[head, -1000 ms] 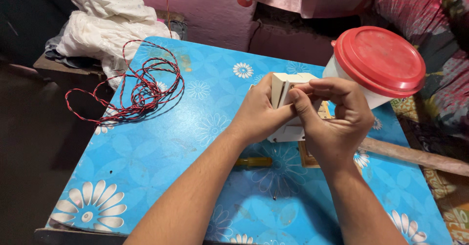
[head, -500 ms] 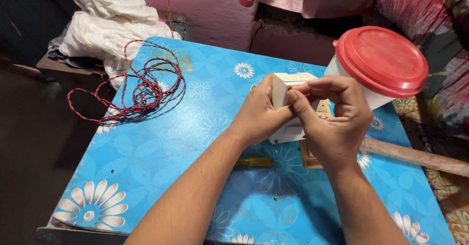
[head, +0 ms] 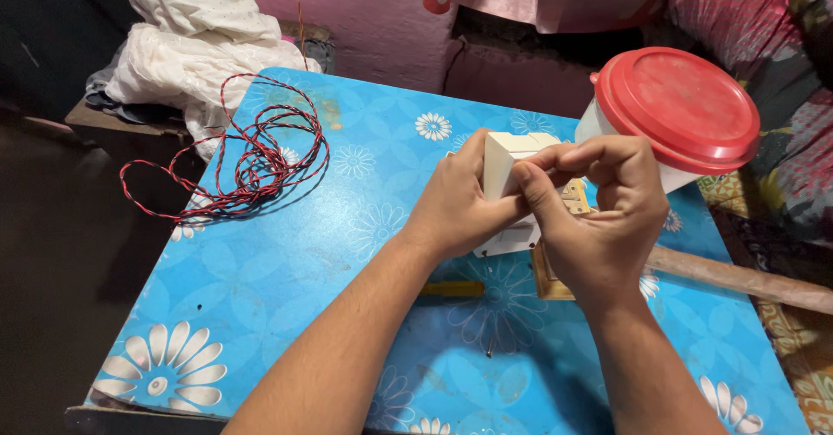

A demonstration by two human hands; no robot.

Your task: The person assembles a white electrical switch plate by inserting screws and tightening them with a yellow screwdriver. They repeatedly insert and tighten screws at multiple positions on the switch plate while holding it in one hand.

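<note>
white box (head: 512,153) is gripped by left hand (head: 455,205) and right hand (head: 599,214) over blue table (head: 286,261), red-lidded tub (head: 672,110) just behind, red-black wire (head: 252,157) well apart.

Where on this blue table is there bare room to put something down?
Bare table lies between the red-and-black wire coil and the left forearm, down to the near-left corner. It is crowded around both hands holding the white box, by the red-lidded container, wooden stick and yellow tool.
</note>
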